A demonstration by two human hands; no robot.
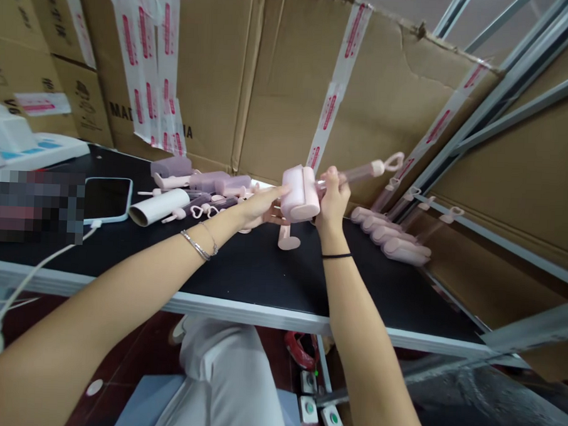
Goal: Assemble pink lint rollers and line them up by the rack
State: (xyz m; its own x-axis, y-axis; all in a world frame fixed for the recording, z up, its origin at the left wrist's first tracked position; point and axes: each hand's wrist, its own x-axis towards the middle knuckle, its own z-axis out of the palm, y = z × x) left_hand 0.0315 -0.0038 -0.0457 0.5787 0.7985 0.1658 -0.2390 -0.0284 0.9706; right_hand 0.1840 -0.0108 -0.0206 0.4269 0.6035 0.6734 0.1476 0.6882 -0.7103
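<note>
Far left on the black desk (262,272): a white charger block and a phone (106,199) lying face up, cable trailing off the front edge. Just beside it, a white paper roll (158,206), plain cylinder, matte.

Left of centre: a loose heap of unassembled parts (205,187), mauve and pink plastic covers and thin handles with heart-shaped ends, jumbled and touching.

Centre, held above the desk: a pink lint roller (302,192), smooth rounded plastic cover, translucent pink handle running up and right to a heart loop. Left hand (260,206) has fingers spread flat, fingertips pressed against the cover's left face. Right hand (332,199) is curled tight round the handle just behind the cover. A small pink piece (288,239) lies on the desk below the hands.

Right: a row of finished rollers (396,238), side by side, handles leaning on the cardboard wall (387,98).

Judgement: several units done, one in hand near complete, and the left heap suggests more remain.
</note>
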